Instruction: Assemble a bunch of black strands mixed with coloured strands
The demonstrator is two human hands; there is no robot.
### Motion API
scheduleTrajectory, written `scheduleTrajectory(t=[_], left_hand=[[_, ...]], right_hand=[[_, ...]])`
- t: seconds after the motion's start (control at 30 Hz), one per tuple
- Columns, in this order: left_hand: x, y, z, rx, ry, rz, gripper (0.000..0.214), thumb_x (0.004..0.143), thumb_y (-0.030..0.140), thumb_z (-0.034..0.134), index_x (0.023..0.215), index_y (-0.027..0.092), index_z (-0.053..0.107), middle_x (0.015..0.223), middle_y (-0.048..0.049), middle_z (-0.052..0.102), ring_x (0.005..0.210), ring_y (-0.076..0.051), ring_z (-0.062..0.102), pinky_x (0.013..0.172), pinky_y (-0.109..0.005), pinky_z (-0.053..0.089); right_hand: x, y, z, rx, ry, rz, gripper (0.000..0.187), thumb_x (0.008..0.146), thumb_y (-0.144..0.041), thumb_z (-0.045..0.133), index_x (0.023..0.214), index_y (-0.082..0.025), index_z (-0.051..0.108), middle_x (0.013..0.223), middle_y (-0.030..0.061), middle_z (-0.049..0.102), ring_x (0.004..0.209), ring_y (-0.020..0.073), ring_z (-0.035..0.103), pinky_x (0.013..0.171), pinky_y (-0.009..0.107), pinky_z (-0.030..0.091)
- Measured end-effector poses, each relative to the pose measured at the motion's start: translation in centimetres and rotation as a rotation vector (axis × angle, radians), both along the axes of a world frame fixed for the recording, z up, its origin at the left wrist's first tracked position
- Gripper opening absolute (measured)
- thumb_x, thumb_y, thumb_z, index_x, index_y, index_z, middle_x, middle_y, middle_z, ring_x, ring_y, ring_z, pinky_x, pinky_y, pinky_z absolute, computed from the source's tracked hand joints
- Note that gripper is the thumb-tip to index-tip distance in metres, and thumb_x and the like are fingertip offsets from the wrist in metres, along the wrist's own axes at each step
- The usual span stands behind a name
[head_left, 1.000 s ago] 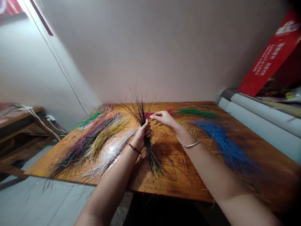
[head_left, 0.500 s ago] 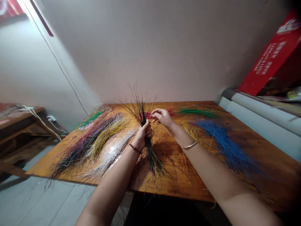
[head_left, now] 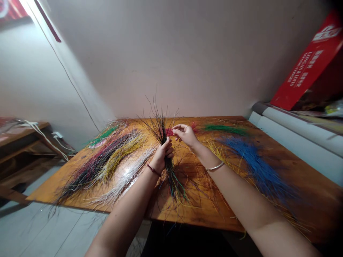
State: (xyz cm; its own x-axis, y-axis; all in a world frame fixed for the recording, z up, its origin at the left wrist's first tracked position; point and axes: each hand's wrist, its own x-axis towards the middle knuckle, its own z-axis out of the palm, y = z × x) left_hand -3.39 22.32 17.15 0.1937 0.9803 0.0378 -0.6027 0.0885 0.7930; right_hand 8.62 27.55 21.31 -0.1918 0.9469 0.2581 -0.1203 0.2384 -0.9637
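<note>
a person's left hand [head_left: 162, 155] grips a bundle of thin dark strands [head_left: 168, 167] above a worn wooden surface [head_left: 203, 214]. its fingers [head_left: 167, 150] are curled shut around the middle of the bundle, with dark tips fanning upward and green and yellow ends splaying down toward the wood. the right hand [head_left: 184, 136] hovers just beside the bundle's upper part, its fingers [head_left: 178, 127] loosely parted and holding nothing. a small sheaf of red strands [head_left: 169, 132] lies just beyond them. a beaded bracelet [head_left: 153, 170] circles the left wrist and a metal bangle [head_left: 214, 167] the right. sheaves of dark red [head_left: 93, 167], yellow [head_left: 120, 157] and white strands [head_left: 123, 182] fan out to the left, with green [head_left: 225, 129] and blue strands [head_left: 254, 167] to the right, and loose fibres strewn between. a red carton [head_left: 308, 67] leans on a white appliance [head_left: 294, 132] at right, while white cables [head_left: 45, 142] cross a low wooden bench [head_left: 24, 142] at left.
</note>
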Motion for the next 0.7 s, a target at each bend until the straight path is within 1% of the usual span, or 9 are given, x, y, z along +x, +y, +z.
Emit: scheduleTrajectory(t=[0.13, 0.3, 0.37, 0.47, 0.57, 0.7], left_hand=[[0.0, -0.1, 0.1, 0.005, 0.005, -0.001, 0.044, 0.069, 0.041, 0.071, 0.063, 0.017, 0.035, 0.053, 0.0093, 0.018, 0.039, -0.002, 0.013, 0.034, -0.016, 0.014], [0.1, -0.3, 0.4, -0.006, 0.024, 0.01, 0.046, 0.068, 0.045, 0.07, 0.062, 0.017, 0.034, 0.053, 0.0091, 0.021, 0.039, -0.003, 0.015, 0.034, -0.016, 0.015], [0.1, -0.3, 0.5, -0.018, 0.031, 0.003, 0.047, 0.069, 0.047, 0.069, 0.061, 0.017, 0.033, 0.053, 0.0092, 0.02, 0.039, -0.003, 0.014, 0.034, -0.016, 0.016], [0.0, -0.3, 0.5, -0.023, 0.025, 0.004, 0.045, 0.07, 0.045, 0.069, 0.062, 0.017, 0.034, 0.052, 0.0093, 0.018, 0.038, -0.003, 0.014, 0.034, -0.016, 0.015], [-0.1, -0.3, 0.5, -0.014, 0.01, 0.016, 0.043, 0.07, 0.041, 0.07, 0.064, 0.017, 0.035, 0.053, 0.0092, 0.018, 0.038, -0.003, 0.015, 0.034, -0.016, 0.015], [-0.2, -0.3, 0.5, -0.014, 0.001, 0.016, 0.041, 0.072, 0.04, 0.069, 0.065, 0.017, 0.035, 0.054, 0.009, 0.017, 0.039, -0.002, 0.015, 0.034, -0.015, 0.015]], right_hand=[[0.1, 0.3, -0.3, 0.039, 0.013, 0.003, 0.024, 0.066, -0.033, 0.066, 0.08, -0.016, 0.06, 0.063, -0.001, 0.061, 0.043, 0.007, 0.052, 0.038, 0.018, 0.036], [0.2, 0.4, -0.2, 0.027, 0.014, -0.031, 0.024, 0.065, -0.034, 0.066, 0.081, -0.016, 0.06, 0.061, -0.0007, 0.062, 0.042, 0.0071, 0.051, 0.039, 0.018, 0.036], [0.3, 0.5, -0.1, 0.033, 0.039, -0.052, 0.024, 0.065, -0.034, 0.066, 0.08, -0.016, 0.059, 0.06, -0.0014, 0.061, 0.042, 0.0067, 0.05, 0.039, 0.018, 0.036], [0.5, 0.6, 0.0, 0.055, 0.105, -0.093, 0.023, 0.067, -0.035, 0.064, 0.08, -0.017, 0.057, 0.057, -0.0032, 0.059, 0.04, 0.0062, 0.048, 0.039, 0.018, 0.035], [0.7, 0.7, 0.0, 0.112, 0.153, -0.109, 0.023, 0.069, -0.035, 0.061, 0.085, -0.018, 0.058, 0.055, -0.0043, 0.057, 0.039, 0.006, 0.046, 0.039, 0.018, 0.035], [1.0, 0.9, 0.2, 0.149, 0.149, -0.119, 0.031, 0.07, -0.035, 0.061, 0.095, -0.018, 0.061, 0.054, -0.005, 0.056, 0.04, 0.0057, 0.045, 0.041, 0.018, 0.036]])
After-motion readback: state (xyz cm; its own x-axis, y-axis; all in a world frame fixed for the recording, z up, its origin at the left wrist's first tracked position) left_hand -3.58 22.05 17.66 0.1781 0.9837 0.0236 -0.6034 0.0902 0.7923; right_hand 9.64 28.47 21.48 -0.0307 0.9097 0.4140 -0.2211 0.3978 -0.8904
